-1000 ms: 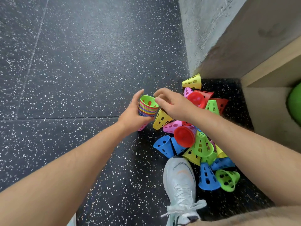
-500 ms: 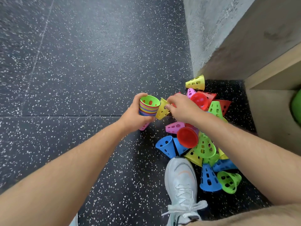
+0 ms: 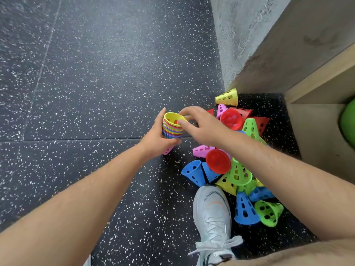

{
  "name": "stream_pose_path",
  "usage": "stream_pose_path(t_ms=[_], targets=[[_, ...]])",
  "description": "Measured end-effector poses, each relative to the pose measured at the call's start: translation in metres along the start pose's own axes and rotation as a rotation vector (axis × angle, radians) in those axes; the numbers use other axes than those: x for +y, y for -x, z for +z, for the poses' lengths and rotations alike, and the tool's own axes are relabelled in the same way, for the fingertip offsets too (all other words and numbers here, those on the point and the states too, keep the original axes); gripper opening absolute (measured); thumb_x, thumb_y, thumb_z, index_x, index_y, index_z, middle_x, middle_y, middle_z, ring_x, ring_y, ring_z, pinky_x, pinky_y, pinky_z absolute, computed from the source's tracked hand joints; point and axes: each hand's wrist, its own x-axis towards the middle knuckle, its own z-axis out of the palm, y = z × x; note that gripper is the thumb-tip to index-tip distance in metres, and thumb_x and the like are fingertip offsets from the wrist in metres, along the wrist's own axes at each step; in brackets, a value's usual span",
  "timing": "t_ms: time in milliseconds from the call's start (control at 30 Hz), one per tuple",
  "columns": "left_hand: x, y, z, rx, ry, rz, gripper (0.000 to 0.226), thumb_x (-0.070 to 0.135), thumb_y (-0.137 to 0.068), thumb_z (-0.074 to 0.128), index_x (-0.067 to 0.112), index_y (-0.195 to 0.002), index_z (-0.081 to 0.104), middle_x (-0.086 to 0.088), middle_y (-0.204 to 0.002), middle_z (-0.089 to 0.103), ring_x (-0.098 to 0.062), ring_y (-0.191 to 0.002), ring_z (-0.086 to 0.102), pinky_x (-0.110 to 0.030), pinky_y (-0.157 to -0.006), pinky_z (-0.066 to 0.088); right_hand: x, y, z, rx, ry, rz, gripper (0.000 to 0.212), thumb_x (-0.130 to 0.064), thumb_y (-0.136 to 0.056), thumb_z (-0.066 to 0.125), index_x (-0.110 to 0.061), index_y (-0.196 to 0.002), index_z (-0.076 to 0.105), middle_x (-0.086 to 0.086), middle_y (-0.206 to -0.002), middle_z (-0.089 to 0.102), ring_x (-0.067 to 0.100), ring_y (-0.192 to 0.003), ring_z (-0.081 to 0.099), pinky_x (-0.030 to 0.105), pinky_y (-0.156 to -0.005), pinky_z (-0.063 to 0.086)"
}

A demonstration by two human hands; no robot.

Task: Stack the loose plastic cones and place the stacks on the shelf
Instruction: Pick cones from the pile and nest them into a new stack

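Note:
My left hand (image 3: pixel 157 138) grips a stack of nested cones (image 3: pixel 172 130), held upside down with the wide rims up and a pink tip poking out below. A yellow cone (image 3: pixel 173 118) sits innermost on top. My right hand (image 3: pixel 201 125) pinches that yellow cone's rim with thumb and fingers. A heap of loose cones (image 3: pixel 236 169) in red, pink, blue, green and yellow lies on the floor to the right, under my right forearm. The wooden shelf (image 3: pixel 322 81) stands at the right edge.
A concrete wall (image 3: pixel 238 35) rises behind the heap. My white shoe (image 3: pixel 211 212) stands against the heap's near side. One yellow cone (image 3: pixel 227 96) lies apart by the wall corner. A green ball (image 3: pixel 348 121) sits in the shelf. Black speckled floor (image 3: pixel 96 73) spreads left.
My right hand picked a yellow cone off the heap, carried it left and set it into the top of the stack, which earlier showed a green cone on top.

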Motion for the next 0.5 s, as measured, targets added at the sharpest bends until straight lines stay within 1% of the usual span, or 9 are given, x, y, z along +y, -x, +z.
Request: stream_pose_path(t_ms=[33, 67, 133, 200, 300, 333, 400, 467, 500], targets=[[-0.001, -0.001, 0.0, 0.003, -0.004, 0.0, 0.118, 0.022, -0.077, 0.088, 0.042, -0.16, 0.007, 0.009, -0.132, 0.062, -0.008, -0.115, 0.066, -0.032, -0.104, 0.051, 0.003, -0.002, -0.001, 0.038, -0.025, 0.039, 0.036, -0.035, -0.101, 0.054, -0.018, -0.133, 0.055, 0.001, -0.131, 0.054, 0.007, -0.113, 0.058, 0.02, -0.094, 0.04], [-0.001, -0.001, 0.0, 0.002, -0.016, 0.001, 0.117, 0.028, -0.073, 0.09, 0.041, -0.159, 0.011, 0.011, -0.131, 0.062, -0.007, -0.117, 0.065, -0.033, -0.107, 0.049, 0.009, -0.005, -0.002, 0.09, -0.008, 0.074, 0.038, -0.031, -0.102, 0.053, -0.016, -0.136, 0.052, 0.004, -0.132, 0.054, 0.009, -0.111, 0.058, 0.022, -0.095, 0.041], [-0.002, -0.003, 0.0, -0.001, -0.045, 0.012, 0.107, 0.035, -0.068, 0.089, 0.038, -0.154, 0.025, 0.014, -0.126, 0.064, -0.007, -0.115, 0.065, -0.037, -0.11, 0.048, 0.026, -0.016, -0.005, 0.152, 0.155, 0.131, 0.043, -0.024, -0.1, 0.054, -0.011, -0.141, 0.048, 0.011, -0.135, 0.053, 0.022, -0.119, 0.055, 0.034, -0.105, 0.039], [0.0, -0.003, 0.0, -0.009, -0.06, 0.027, 0.095, 0.031, -0.07, 0.089, 0.035, -0.148, 0.034, 0.015, -0.121, 0.065, -0.008, -0.11, 0.066, -0.038, -0.108, 0.049, 0.043, -0.026, -0.006, 0.107, 0.393, 0.197, 0.052, -0.025, -0.098, 0.057, -0.01, -0.145, 0.042, 0.014, -0.139, 0.051, 0.034, -0.127, 0.046, 0.044, -0.11, 0.035], [0.003, -0.002, -0.001, -0.003, -0.063, 0.031, 0.088, 0.021, -0.078, 0.089, 0.03, -0.147, 0.035, 0.015, -0.118, 0.064, 0.001, -0.105, 0.064, -0.024, -0.098, 0.048, 0.059, -0.037, -0.007, -0.018, 0.646, 0.256, 0.063, -0.039, -0.095, 0.059, -0.016, -0.149, 0.036, 0.011, -0.141, 0.049, 0.035, -0.131, 0.041, 0.047, -0.11, 0.033], [0.004, -0.001, -0.002, -0.003, -0.062, 0.031, 0.087, 0.019, -0.079, 0.088, 0.03, -0.146, 0.035, 0.015, -0.118, 0.063, 0.003, -0.103, 0.063, -0.018, -0.094, 0.047, 0.063, -0.04, -0.007, -0.065, 0.688, 0.259, 0.062, -0.042, -0.095, 0.06, -0.019, -0.149, 0.038, 0.01, -0.141, 0.05, 0.034, -0.13, 0.041, 0.046, -0.109, 0.033], [0.003, -0.002, -0.003, -0.006, -0.055, 0.024, 0.085, 0.017, -0.08, 0.087, 0.03, -0.145, 0.035, 0.012, -0.119, 0.063, 0.003, -0.101, 0.063, -0.007, -0.084, 0.046, 0.068, -0.044, -0.008, -0.139, 0.722, 0.244, 0.049, -0.042, -0.095, 0.06, -0.023, -0.139, 0.05, 0.011, -0.134, 0.053, 0.034, -0.125, 0.047, 0.043, -0.104, 0.038], [0.003, -0.002, -0.004, -0.001, -0.04, 0.018, 0.083, 0.017, -0.081, 0.087, 0.03, -0.145, 0.035, 0.01, -0.119, 0.064, 0.002, -0.101, 0.064, -0.003, -0.078, 0.046, 0.07, -0.045, -0.007, -0.136, 0.697, 0.217, 0.034, -0.038, -0.098, 0.058, -0.019, -0.126, 0.059, 0.013, -0.124, 0.055, 0.035, -0.117, 0.051, 0.041, -0.096, 0.042], [0.003, -0.002, -0.005, 0.002, -0.031, 0.016, 0.082, 0.017, -0.081, 0.087, 0.03, -0.144, 0.036, 0.009, -0.119, 0.065, 0.002, -0.101, 0.064, -0.004, -0.079, 0.046, 0.07, -0.045, -0.007, -0.099, 0.671, 0.197, 0.031, -0.037, -0.099, 0.055, -0.018, -0.123, 0.06, 0.013, -0.12, 0.056, 0.036, -0.115, 0.052, 0.041, -0.093, 0.042]])
